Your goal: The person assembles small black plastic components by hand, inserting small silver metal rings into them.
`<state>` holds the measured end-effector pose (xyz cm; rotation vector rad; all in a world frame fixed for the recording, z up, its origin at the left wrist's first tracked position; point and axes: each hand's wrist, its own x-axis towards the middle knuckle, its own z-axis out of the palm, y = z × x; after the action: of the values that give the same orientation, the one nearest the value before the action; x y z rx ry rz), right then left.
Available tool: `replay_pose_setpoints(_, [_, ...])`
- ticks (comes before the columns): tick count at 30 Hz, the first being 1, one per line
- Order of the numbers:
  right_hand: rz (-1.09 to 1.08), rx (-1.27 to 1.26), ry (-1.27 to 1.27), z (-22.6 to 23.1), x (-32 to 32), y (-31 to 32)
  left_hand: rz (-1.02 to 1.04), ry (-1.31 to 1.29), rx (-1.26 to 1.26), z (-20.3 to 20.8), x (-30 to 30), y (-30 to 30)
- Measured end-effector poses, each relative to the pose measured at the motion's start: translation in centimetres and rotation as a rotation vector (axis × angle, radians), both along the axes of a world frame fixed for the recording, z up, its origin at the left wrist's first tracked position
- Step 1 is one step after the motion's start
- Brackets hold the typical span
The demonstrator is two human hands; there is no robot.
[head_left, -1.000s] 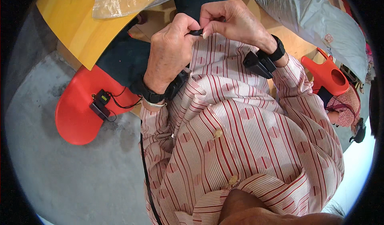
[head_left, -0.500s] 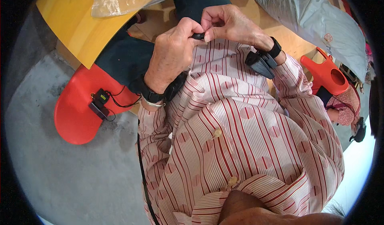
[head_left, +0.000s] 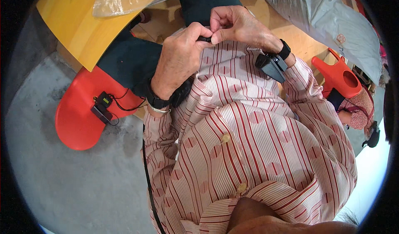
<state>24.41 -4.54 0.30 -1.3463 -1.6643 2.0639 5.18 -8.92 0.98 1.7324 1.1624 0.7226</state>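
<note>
A small black piece sits between my two hands above my lap; its kind is too small to make out. My left hand pinches it between thumb and forefinger. From the other side my right hand closes on its end, thumb and forefinger pressed together and the other fingers curled in. Part of the piece is hidden by the fingertips. Both wrists carry black straps, and a black box-shaped device hangs at the right one.
A yellow tabletop with a clear plastic bag lies at upper left. Below it stands a red chair bearing small black devices and cables. A large grey-white sack, another red chair and a person are at right.
My left hand has shifted slightly down, tilting the black piece a little. My right hand stays almost in place, and both keep their pinch.
</note>
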Motion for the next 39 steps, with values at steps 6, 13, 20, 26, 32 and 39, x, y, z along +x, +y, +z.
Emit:
replay_pose_setpoints(6, [-0.036, -0.008, 0.034, -0.2, -0.1, -0.1, 0.004, 0.041, -0.040, 0.1, 0.1, 0.2])
replay_pose_setpoints(13, [-0.086, -0.048, 0.107, -0.9, 0.0, -0.2, 0.025, -0.019, -0.085, -0.2, 0.0, 0.1])
replay_pose_setpoints(20, [-0.071, -0.005, 0.067, -1.1, -0.1, -0.4, 0.028, -0.046, -0.123, -0.3, -0.1, 0.0])
replay_pose_setpoints(26, [-0.109, -0.002, 0.075, -1.0, -0.3, -0.5, 0.030, 0.015, -0.084, -0.4, 0.0, 0.0])
replay_pose_setpoints(32, [-0.162, 0.065, 0.102, -1.0, -0.4, -0.6, 0.051, -0.008, -0.088, -0.4, -0.1, -0.1])
replay_pose_setpoints(39, [-0.235, 0.199, 0.055, 0.2, -1.0, -0.9, 0.101, -0.116, -0.177, 0.4, -0.4, -0.2])
